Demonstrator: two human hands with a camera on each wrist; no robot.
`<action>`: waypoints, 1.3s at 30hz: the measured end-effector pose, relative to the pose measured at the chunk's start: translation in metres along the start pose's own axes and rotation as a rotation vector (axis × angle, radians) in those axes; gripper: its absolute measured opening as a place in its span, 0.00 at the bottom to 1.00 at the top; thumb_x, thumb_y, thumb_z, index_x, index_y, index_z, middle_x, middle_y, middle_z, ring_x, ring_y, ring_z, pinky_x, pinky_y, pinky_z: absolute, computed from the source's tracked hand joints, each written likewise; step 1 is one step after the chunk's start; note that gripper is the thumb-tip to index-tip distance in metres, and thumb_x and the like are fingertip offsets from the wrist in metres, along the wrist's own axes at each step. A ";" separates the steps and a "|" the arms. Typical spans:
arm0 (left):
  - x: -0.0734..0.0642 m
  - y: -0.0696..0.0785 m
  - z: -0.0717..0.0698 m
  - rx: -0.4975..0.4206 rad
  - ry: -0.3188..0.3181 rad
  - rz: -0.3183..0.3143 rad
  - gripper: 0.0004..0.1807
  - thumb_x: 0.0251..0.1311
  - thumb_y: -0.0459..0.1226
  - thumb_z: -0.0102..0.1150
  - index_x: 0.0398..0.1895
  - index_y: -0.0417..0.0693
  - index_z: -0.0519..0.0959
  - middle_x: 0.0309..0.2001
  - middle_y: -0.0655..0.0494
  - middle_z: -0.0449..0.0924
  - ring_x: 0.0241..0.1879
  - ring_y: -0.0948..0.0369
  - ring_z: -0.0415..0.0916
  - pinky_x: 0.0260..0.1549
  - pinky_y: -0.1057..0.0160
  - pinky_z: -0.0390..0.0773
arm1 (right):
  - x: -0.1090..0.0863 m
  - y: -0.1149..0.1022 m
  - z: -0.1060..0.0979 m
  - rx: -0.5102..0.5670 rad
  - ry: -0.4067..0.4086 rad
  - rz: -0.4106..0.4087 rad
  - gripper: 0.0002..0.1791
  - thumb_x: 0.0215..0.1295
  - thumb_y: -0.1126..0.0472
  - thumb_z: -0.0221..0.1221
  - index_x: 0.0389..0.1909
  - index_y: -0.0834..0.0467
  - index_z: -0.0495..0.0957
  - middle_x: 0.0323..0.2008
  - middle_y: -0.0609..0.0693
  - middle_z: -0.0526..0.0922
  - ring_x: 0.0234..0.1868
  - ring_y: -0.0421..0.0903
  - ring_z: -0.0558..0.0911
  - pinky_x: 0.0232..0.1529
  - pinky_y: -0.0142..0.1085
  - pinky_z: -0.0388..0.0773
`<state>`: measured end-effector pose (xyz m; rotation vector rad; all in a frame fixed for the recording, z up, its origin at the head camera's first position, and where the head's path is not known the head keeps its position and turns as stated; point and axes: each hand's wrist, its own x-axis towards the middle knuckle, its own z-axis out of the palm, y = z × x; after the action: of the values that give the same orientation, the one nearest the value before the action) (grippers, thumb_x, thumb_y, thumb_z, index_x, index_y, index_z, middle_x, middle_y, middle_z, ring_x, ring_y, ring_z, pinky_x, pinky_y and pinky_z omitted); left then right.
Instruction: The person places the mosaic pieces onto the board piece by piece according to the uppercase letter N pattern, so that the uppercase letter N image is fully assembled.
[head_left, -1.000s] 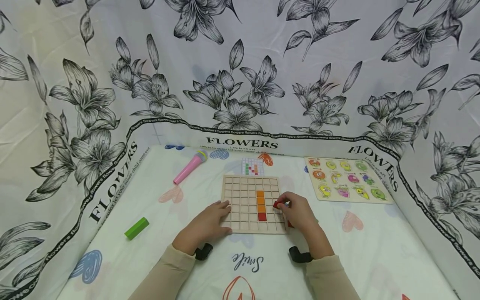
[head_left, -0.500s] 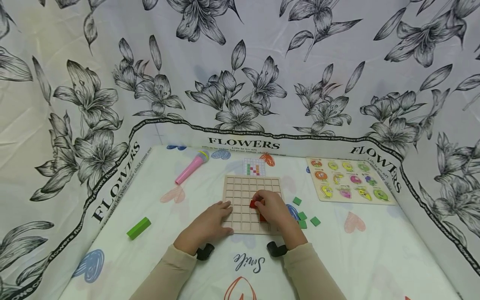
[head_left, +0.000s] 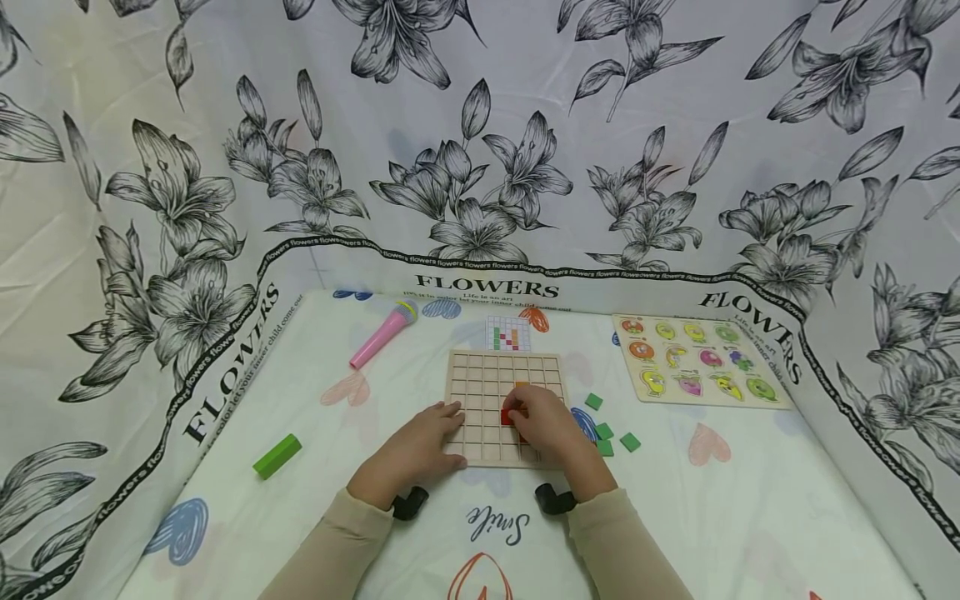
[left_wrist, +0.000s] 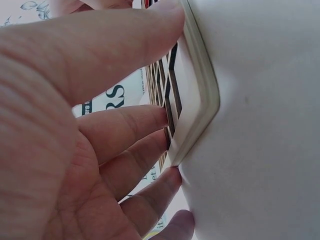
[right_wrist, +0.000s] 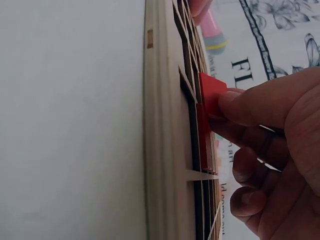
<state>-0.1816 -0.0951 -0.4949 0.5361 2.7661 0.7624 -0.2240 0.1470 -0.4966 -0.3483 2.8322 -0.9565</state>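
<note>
A wooden grid board (head_left: pixel 474 387) lies in front of me on the table. My right hand (head_left: pixel 551 427) pinches a red square tile (head_left: pixel 507 417) between thumb and fingers over the board's middle. In the right wrist view that tile (right_wrist: pixel 211 92) stands tilted at a cell, beside another red tile (right_wrist: pixel 203 137) lying in the grid. An orange tile (head_left: pixel 521 386) peeks out behind my knuckles; my hand hides the others in that column. My left hand (head_left: pixel 416 443) rests at the board's left edge, fingers spread, its thumb (left_wrist: pixel 160 22) along the rim in the left wrist view.
Several green tiles (head_left: pixel 604 432) lie right of the board. Behind it is a small pattern card (head_left: pixel 508 333). A pink toy microphone (head_left: pixel 381 335) and a green block (head_left: pixel 277 456) are on the left, a fruit puzzle board (head_left: pixel 701 360) at the back right.
My right hand has carried the red tile from the board's right edge leftward to its middle, then slightly nearer to me. The left hand has stayed at the board's edge.
</note>
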 end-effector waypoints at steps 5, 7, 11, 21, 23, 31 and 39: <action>0.000 0.000 0.000 0.006 -0.002 -0.002 0.42 0.63 0.43 0.80 0.77 0.38 0.75 0.84 0.46 0.66 0.85 0.42 0.58 0.82 0.41 0.64 | -0.001 0.000 0.002 -0.036 0.016 -0.037 0.03 0.75 0.62 0.68 0.43 0.49 0.88 0.45 0.46 0.84 0.47 0.47 0.79 0.56 0.44 0.85; -0.001 0.000 0.000 0.004 -0.004 -0.005 0.42 0.63 0.43 0.79 0.77 0.38 0.75 0.84 0.46 0.66 0.85 0.42 0.58 0.82 0.40 0.64 | -0.001 0.001 0.003 -0.054 0.019 -0.045 0.03 0.75 0.61 0.68 0.44 0.50 0.89 0.46 0.46 0.84 0.48 0.47 0.79 0.58 0.45 0.85; -0.001 0.002 -0.001 -0.001 -0.005 -0.010 0.42 0.63 0.43 0.79 0.77 0.39 0.75 0.84 0.47 0.66 0.85 0.43 0.58 0.82 0.41 0.64 | 0.001 0.003 0.004 -0.065 0.017 -0.045 0.04 0.76 0.62 0.68 0.45 0.50 0.90 0.48 0.45 0.84 0.49 0.47 0.79 0.60 0.46 0.85; -0.002 0.003 -0.002 -0.009 -0.008 -0.018 0.42 0.63 0.43 0.80 0.77 0.38 0.75 0.84 0.47 0.65 0.85 0.43 0.58 0.82 0.41 0.63 | -0.002 0.021 -0.029 0.008 0.113 -0.079 0.09 0.77 0.64 0.65 0.51 0.56 0.90 0.51 0.48 0.87 0.47 0.48 0.80 0.53 0.47 0.83; -0.002 0.002 -0.001 -0.008 -0.009 -0.018 0.42 0.63 0.43 0.80 0.77 0.38 0.75 0.84 0.47 0.65 0.85 0.43 0.58 0.82 0.41 0.63 | -0.007 0.031 -0.045 0.016 0.143 -0.055 0.10 0.78 0.64 0.63 0.54 0.57 0.90 0.53 0.49 0.87 0.47 0.49 0.79 0.52 0.47 0.82; 0.001 0.000 -0.001 0.010 -0.003 -0.017 0.42 0.64 0.44 0.79 0.78 0.40 0.74 0.84 0.48 0.65 0.85 0.43 0.58 0.82 0.42 0.63 | -0.040 0.076 -0.074 0.013 0.113 0.086 0.11 0.77 0.63 0.63 0.55 0.55 0.88 0.48 0.52 0.85 0.40 0.48 0.75 0.40 0.40 0.76; 0.000 0.000 0.000 -0.007 -0.007 -0.018 0.41 0.64 0.43 0.79 0.78 0.39 0.74 0.84 0.48 0.65 0.85 0.43 0.57 0.82 0.41 0.63 | -0.067 0.091 -0.068 0.007 0.036 0.141 0.08 0.68 0.60 0.74 0.46 0.52 0.92 0.48 0.49 0.85 0.45 0.49 0.78 0.47 0.43 0.79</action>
<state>-0.1818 -0.0947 -0.4949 0.5111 2.7573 0.7641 -0.1889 0.2737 -0.4954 -0.1293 2.8401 -0.9527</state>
